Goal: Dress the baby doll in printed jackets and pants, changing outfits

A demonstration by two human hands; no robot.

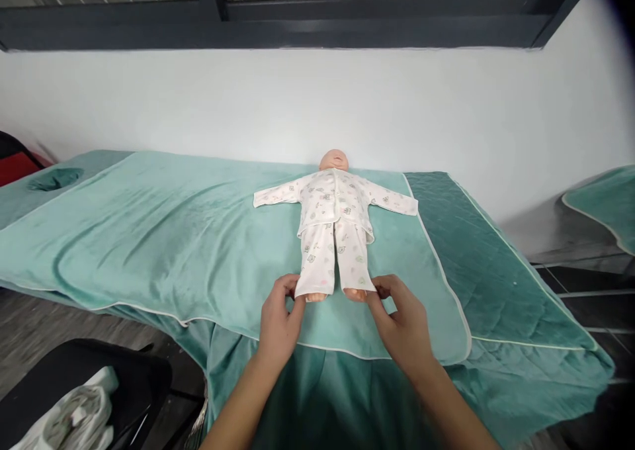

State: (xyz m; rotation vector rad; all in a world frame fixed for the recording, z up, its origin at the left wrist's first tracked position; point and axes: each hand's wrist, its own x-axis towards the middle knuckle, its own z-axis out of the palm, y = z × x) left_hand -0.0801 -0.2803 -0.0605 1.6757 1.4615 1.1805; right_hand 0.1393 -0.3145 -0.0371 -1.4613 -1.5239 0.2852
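Observation:
A baby doll (pixel 334 161) lies on its back on a teal towel (pixel 173 238), head toward the wall. It wears a white printed top (pixel 333 198) and matching trousers (pixel 333 255). My left hand (pixel 278 321) pinches the hem of the doll's left-side trouser leg, by its foot. At the other trouser hem, my right hand (pixel 401 321) pinches the cloth in the same way. Both feet peek out between my hands.
The towel covers a padded table with a darker quilted cover (pixel 476 251), set against a white wall. A black chair with pale cloth (pixel 74 404) stands at lower left. Another teal-covered table (pixel 605 205) is at the right.

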